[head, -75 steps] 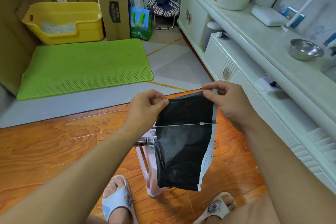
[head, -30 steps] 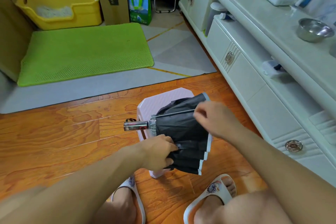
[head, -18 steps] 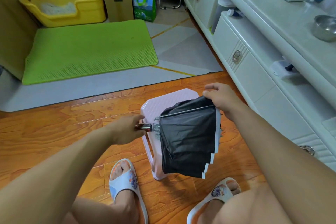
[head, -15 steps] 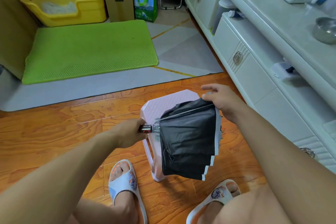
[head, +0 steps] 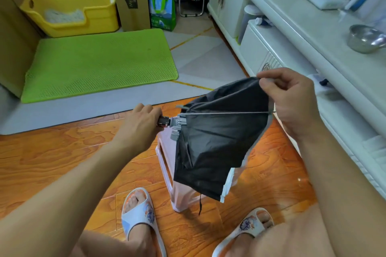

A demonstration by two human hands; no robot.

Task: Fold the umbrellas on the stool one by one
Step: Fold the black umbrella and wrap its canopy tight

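The umbrella (head: 217, 142) hangs in the air above the pale pink stool (head: 167, 165), which stands on the wooden floor (head: 52, 152) between the person's feet. Its black canopy droops in loose panels, and one thin metal rib (head: 225, 113) runs level across the top.

The left hand (head: 140, 125) is closed around the handle end (head: 164, 121). The right hand (head: 290, 96) pinches the canopy edge at the far end of the rib.

The step in hand appears to be gathering the panels into pleats. To do this well:

1. Keep the handle fixed as the pivot.
2. Pull each fabric fold taut and flat away from its rib.
3. Lay every pleat in the same rotational direction.
4. Avoid trapping the dangling strap (head: 200, 204) beneath a fold; it must stay free for closure.
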